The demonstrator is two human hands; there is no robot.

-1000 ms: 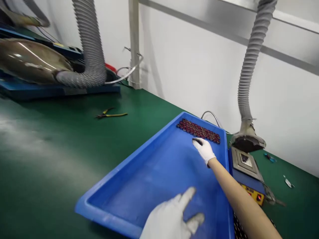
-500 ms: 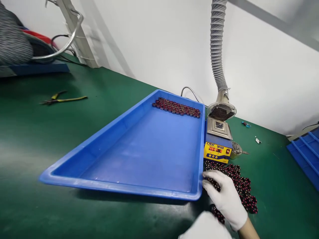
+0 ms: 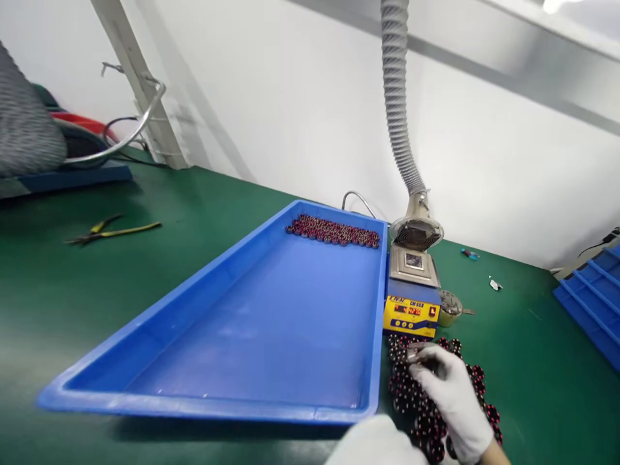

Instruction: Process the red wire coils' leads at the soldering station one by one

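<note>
Black parts [image 3: 408, 391] lie around and beneath the right hand [image 3: 454, 395]; left hand [image 3: 378, 444] nearby.

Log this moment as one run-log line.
right hand: fingertips at loose pieces | left hand: cut off by frame edge, grip unclear | blue tray: packed pieces at far end | yellow-fronted unit: beside tray

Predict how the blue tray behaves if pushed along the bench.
Likely stiff: the blue tray has raised walls that show no sag. Probably light for its size, looking like thin plastic. The small round parts, bunched at the far end, look loose and may slide if jerked.
</note>
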